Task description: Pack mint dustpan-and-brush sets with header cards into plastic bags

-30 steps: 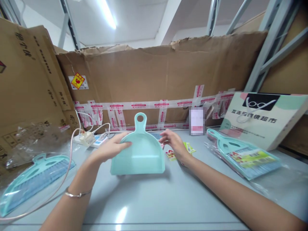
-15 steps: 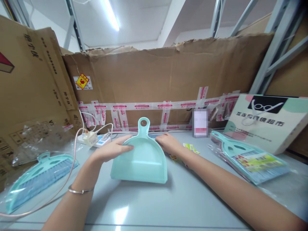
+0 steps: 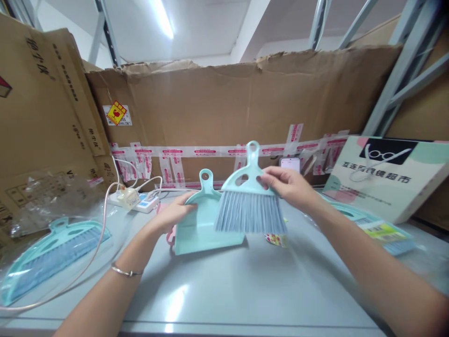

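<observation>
— Cardboard walls [image 3: 224,103] patched with printed tape close off the back of a grey tabletop [image 3: 245,290]; what do the hands have?

— Left hand [image 3: 173,213] is clenched on the near left edge of a mint dustpan [image 3: 201,224], thumb over the rim. That pan lies flat on the tabletop with its handle and hanging hole pointing away, toward the cardboard. Right hand [image 3: 289,185] grasps a small mint brush [image 3: 249,199] by the shoulder of its head, fingers pinched on the plastic.

— Which way does the brush sit relative to the pan?

— It hangs upright, handle up, grey bristles fanned downward, just right of and partly in front of the pan's open mouth. Its long axis runs near vertical, the pan's runs away from the person. Bristle tips hover just above the pan's right front corner; whether they touch I cannot tell.

— Anything else nearby?

— A bagged brush [image 3: 49,255] at far left, a white power strip [image 3: 135,201] with its cable, a printed box [image 3: 389,175] at right, and another packaged set [image 3: 380,229] behind the right forearm.
</observation>
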A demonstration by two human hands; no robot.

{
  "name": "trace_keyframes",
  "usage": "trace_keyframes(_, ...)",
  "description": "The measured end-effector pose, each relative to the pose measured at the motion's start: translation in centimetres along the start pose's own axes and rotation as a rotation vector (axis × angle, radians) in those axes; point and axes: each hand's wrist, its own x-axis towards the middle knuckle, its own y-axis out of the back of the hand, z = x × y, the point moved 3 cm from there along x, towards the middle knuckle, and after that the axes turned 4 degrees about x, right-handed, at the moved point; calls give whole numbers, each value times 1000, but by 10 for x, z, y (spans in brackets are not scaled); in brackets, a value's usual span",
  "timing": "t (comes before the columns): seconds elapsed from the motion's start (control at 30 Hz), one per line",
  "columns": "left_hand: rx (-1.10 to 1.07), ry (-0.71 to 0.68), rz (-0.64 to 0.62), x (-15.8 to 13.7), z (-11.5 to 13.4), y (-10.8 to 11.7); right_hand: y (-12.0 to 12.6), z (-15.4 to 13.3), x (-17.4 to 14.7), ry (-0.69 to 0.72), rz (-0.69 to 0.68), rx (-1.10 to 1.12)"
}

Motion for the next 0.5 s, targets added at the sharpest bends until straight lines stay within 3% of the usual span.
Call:
trace_keyframes(0.07,-125,64,-26,3,-5,-10,-20,0,-11,-42,-135,-11)
trace_keyframes(0.2,-271,124,-30,5,-12,-22,-56,10,-28,-96,-205,-78)
trace_keyframes(0.33,-280,76,13,4,-11,-29,-70,16,-38,-100,-151,-146)
trace_keyframes(0.5,-350,-16,-131,2,-5,-43,-72,10,-48,106,52,-274)
